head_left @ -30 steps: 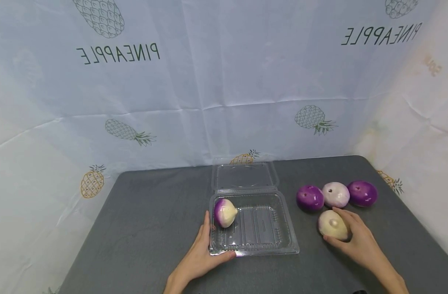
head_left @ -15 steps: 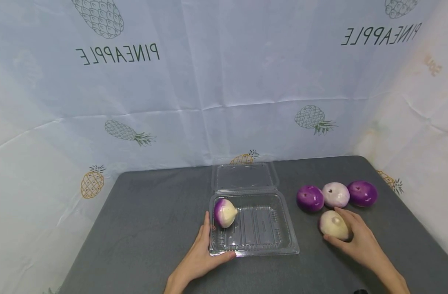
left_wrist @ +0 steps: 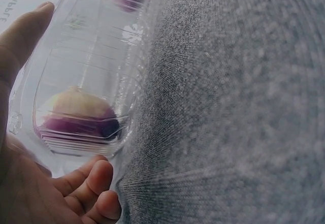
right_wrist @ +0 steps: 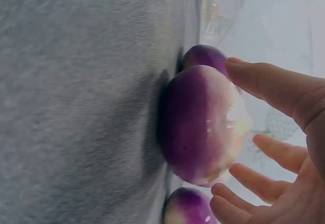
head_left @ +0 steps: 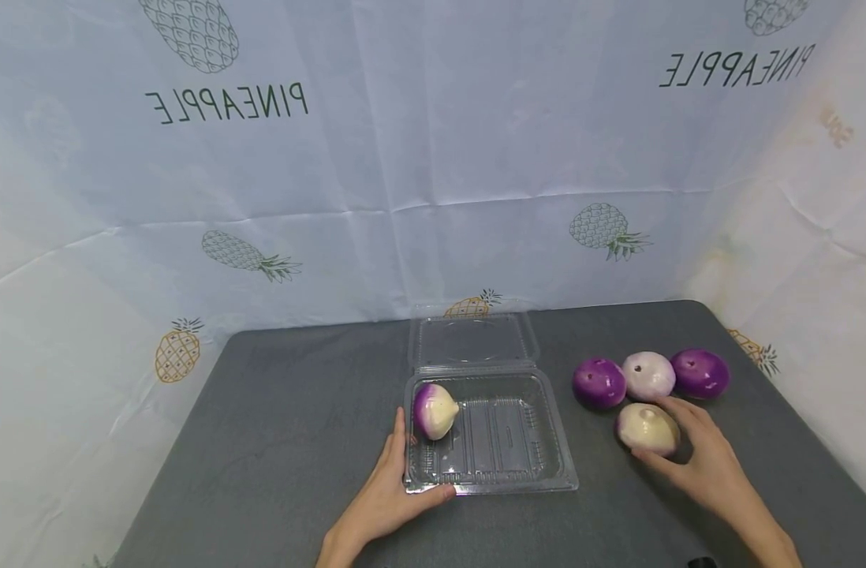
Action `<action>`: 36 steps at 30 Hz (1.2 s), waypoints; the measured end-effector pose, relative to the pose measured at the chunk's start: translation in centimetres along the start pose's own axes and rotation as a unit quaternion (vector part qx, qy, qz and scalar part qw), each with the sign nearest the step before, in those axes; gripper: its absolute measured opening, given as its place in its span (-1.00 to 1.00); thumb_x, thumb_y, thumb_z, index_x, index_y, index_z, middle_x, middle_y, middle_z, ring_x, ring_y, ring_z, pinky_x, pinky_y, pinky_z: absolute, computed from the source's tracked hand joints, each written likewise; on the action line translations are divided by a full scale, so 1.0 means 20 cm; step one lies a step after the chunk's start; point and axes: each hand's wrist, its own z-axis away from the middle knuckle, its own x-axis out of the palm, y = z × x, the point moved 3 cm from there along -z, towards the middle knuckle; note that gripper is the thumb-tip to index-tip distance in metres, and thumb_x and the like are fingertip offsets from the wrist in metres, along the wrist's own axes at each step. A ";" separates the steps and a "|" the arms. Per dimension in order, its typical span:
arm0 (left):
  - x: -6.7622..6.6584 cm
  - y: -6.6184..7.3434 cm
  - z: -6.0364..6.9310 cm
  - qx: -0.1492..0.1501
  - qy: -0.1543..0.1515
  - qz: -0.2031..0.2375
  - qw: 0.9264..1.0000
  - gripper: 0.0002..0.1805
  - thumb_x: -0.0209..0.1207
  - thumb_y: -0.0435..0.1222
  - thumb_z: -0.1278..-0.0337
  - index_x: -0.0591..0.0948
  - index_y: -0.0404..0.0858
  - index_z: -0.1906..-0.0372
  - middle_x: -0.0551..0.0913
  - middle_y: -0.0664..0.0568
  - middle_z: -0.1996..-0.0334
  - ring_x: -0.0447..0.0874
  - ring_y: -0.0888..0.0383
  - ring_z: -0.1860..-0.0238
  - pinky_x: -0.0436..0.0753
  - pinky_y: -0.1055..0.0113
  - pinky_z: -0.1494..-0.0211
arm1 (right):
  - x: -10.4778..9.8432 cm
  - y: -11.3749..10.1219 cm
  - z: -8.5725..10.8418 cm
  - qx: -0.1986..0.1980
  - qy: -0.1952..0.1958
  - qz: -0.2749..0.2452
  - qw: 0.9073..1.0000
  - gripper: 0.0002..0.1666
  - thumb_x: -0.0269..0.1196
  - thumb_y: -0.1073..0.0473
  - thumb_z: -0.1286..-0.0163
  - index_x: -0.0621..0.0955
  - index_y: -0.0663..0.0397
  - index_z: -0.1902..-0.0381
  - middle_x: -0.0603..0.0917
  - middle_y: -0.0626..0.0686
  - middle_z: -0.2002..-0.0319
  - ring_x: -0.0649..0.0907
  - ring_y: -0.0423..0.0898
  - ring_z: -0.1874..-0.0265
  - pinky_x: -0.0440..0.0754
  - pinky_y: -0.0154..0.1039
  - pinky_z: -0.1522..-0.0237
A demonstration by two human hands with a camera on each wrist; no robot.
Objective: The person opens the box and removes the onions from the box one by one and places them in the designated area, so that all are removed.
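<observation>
A purple-and-white turnip (head_left: 647,431) lies on the dark table, its root nub tilted up and away. My right hand (head_left: 710,461) is around it, thumb at the near side and index finger at the far side. In the right wrist view the turnip (right_wrist: 195,125) stands between thumb and spread, slightly bent fingers; firm contact is not visible. My left hand (head_left: 386,485) rests against the near left corner of a clear plastic clamshell container (head_left: 564,457), thumb along its front edge. Another turnip (head_left: 434,412) lies on its side inside the container's left part.
Beyond my right hand stand three more turnips in a row: a purple one (head_left: 599,383), a pale one (head_left: 649,376) and another purple one (head_left: 700,373). The container's lid (head_left: 473,341) lies back behind its base. A pineapple-print cloth (head_left: 475,158) hangs behind the table.
The turnip at my right hand has turned, its nub now farther from me. My right hand has shifted slightly to the right. My left hand and the container have stayed put.
</observation>
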 end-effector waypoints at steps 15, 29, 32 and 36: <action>0.00 0.00 -0.01 -0.003 0.000 0.001 1.000 0.49 0.50 0.19 0.09 -0.28 -0.26 -0.66 0.39 -0.15 -0.37 0.40 -0.08 -0.39 0.38 -0.21 -0.43 | 0.03 -0.23 -0.14 -0.025 -0.007 -0.053 0.998 0.01 0.66 0.34 0.23 0.55 0.27 -0.29 0.52 0.38 -0.25 0.34 -0.36 -0.36 0.25 -0.45 -0.40; -0.01 0.02 0.00 0.002 0.001 -0.004 1.000 0.48 0.51 0.15 0.10 -0.28 -0.25 -0.66 0.39 -0.13 -0.38 0.46 -0.06 -0.33 0.43 -0.19 -0.39 | 0.19 -0.47 -0.22 -0.040 -0.097 -0.062 0.992 -0.03 0.63 0.17 0.01 0.48 0.24 -0.36 0.49 0.34 -0.31 0.43 0.35 -0.31 0.42 0.44 -0.14; -0.01 0.02 0.00 0.003 0.000 -0.009 1.000 0.48 0.51 0.13 0.09 -0.28 -0.26 -0.66 0.40 -0.11 -0.35 0.51 0.01 -0.21 0.49 -0.12 -0.32 | 0.23 -0.51 -0.24 -0.040 -0.111 -0.064 0.991 -0.03 0.62 0.15 -0.02 0.47 0.22 -0.38 0.48 0.34 -0.32 0.44 0.36 -0.30 0.47 0.44 -0.11; -0.01 0.01 0.00 0.002 0.001 -0.009 1.000 0.48 0.51 0.14 0.09 -0.28 -0.26 -0.66 0.41 -0.11 -0.35 0.52 0.02 -0.18 0.50 -0.10 -0.30 | 0.27 -0.57 -0.27 -0.047 -0.126 -0.067 0.989 -0.03 0.62 0.13 -0.04 0.47 0.18 -0.40 0.48 0.33 -0.33 0.47 0.36 -0.30 0.52 0.42 -0.11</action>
